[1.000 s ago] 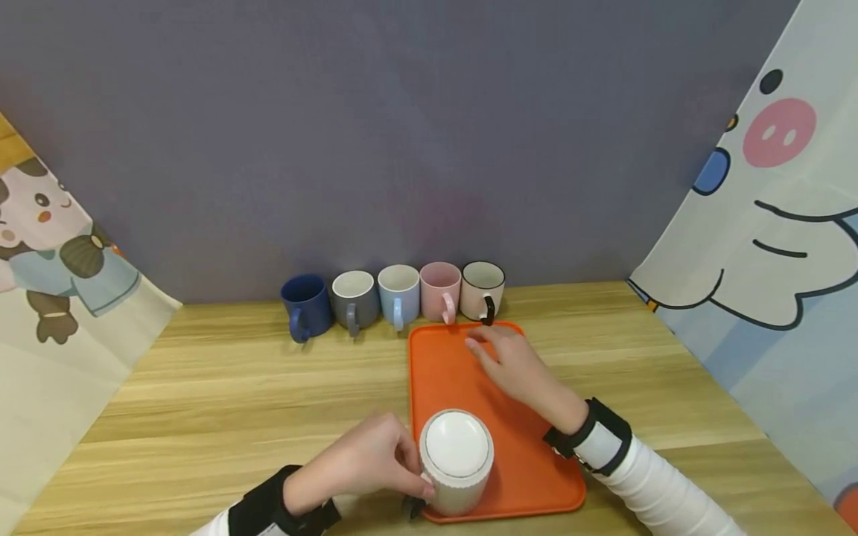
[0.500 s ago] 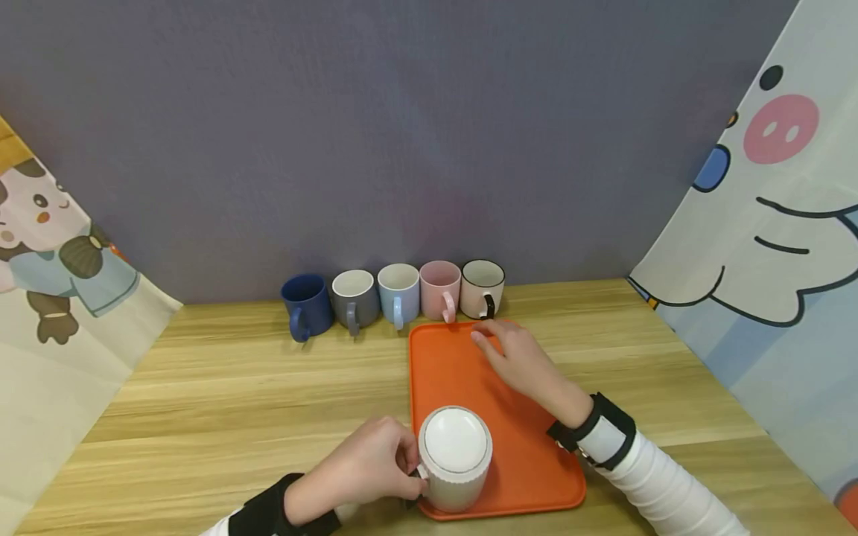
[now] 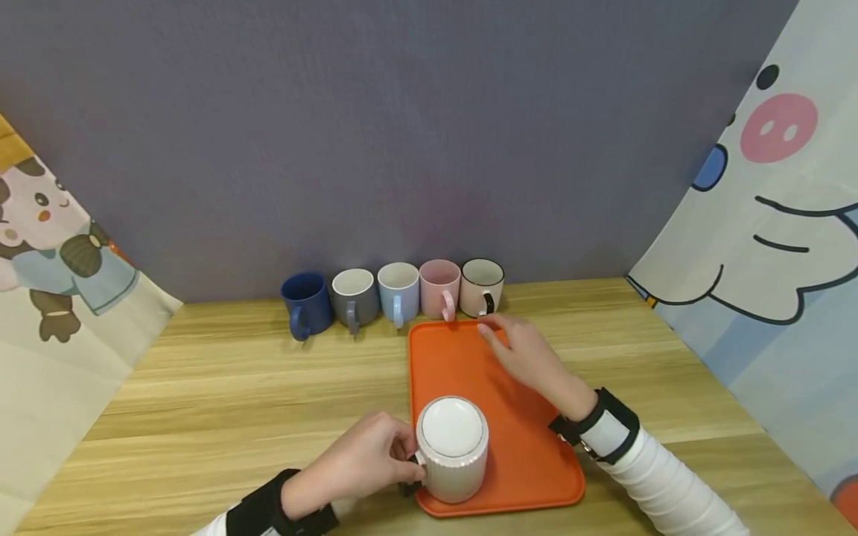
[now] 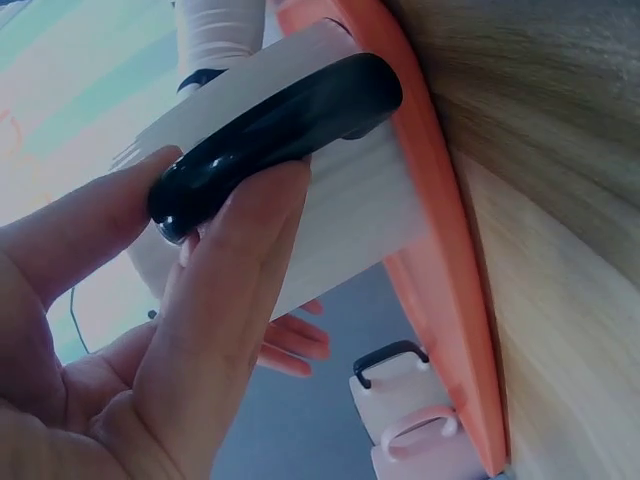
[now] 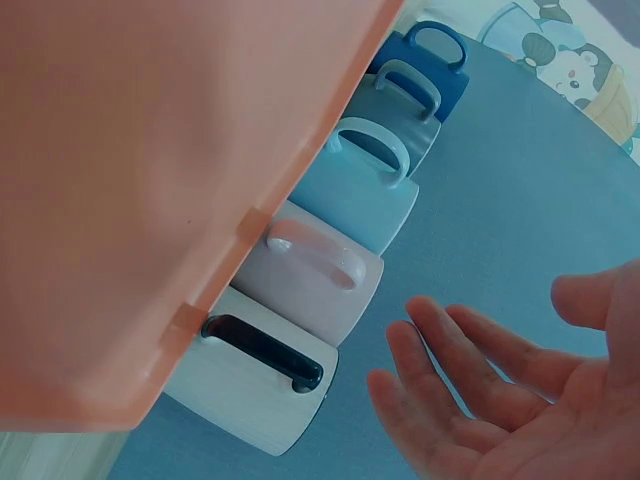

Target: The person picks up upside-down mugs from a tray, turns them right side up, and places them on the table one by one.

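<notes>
Bottom up, a white mug (image 3: pixel 453 465) stands over the near left part of the orange tray (image 3: pixel 462 350). My left hand (image 3: pixel 372 458) pinches its black handle (image 4: pixel 270 135) between thumb and fingers, as the left wrist view shows closely. Over the tray's far end, my right hand (image 3: pixel 529 353) reaches out with its fingers loosely extended and nothing in them. The nearest thing to it is an upright white mug (image 5: pixel 240 390) with a dark rim and a black handle. In the right wrist view the palm and several fingers show beside that mug.
Upright along the back wall runs a row of mugs: dark blue (image 3: pixel 308 304), grey (image 3: pixel 355 301), light blue (image 3: pixel 398 298) and pink (image 3: pixel 439 290), then the white one. Their handles face the front. The tray's far edge lies close before the pink and white mugs.
The upside-down mug has shifted slightly away from me, with my left hand still pinching its handle. My right hand has drifted a little to the right and farther out.
</notes>
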`<state>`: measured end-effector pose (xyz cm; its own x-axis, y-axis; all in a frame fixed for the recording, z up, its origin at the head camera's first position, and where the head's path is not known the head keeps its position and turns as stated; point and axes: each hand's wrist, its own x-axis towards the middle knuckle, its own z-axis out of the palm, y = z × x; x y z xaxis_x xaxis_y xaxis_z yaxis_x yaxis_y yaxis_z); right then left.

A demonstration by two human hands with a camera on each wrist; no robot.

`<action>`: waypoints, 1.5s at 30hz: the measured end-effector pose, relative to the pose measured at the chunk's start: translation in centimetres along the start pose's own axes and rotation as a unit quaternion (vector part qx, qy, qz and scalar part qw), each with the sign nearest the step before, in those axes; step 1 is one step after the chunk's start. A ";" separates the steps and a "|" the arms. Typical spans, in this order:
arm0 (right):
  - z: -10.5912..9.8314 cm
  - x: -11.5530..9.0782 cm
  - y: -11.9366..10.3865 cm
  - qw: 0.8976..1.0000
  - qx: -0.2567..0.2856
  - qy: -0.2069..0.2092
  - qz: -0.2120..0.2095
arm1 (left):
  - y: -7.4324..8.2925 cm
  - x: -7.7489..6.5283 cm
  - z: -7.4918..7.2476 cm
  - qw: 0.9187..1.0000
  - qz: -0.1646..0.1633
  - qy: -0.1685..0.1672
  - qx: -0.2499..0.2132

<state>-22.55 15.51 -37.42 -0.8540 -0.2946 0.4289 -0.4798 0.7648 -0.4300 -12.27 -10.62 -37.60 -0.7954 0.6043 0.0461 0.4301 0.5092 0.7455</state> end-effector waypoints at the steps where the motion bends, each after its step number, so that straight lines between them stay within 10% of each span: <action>1: 0.0 0.0 0.0 1.000 -0.001 0.001 -0.001 | 0.0 0.0 0.0 1.000 0.001 0.001 0.000; 18: -0.8 0.2 0.2 1.000 -0.001 -0.008 0.024 | -0.5 0.3 -0.5 0.992 -0.035 -0.007 -0.118; 30: -1.1 0.6 0.4 0.999 -0.010 -0.001 0.035 | -1.8 1.9 -0.7 0.955 -0.086 0.053 -0.278; 45: -1.2 0.4 -0.2 0.996 -0.028 0.009 0.078 | -2.2 4.9 -1.3 0.912 -0.093 0.167 -0.364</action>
<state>-22.52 15.99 -36.20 -0.9135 -0.1596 0.3744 -0.3286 0.8319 -0.4472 -17.65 -9.59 -38.17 -0.9638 0.2662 -0.0170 -0.0259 -0.0302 0.9992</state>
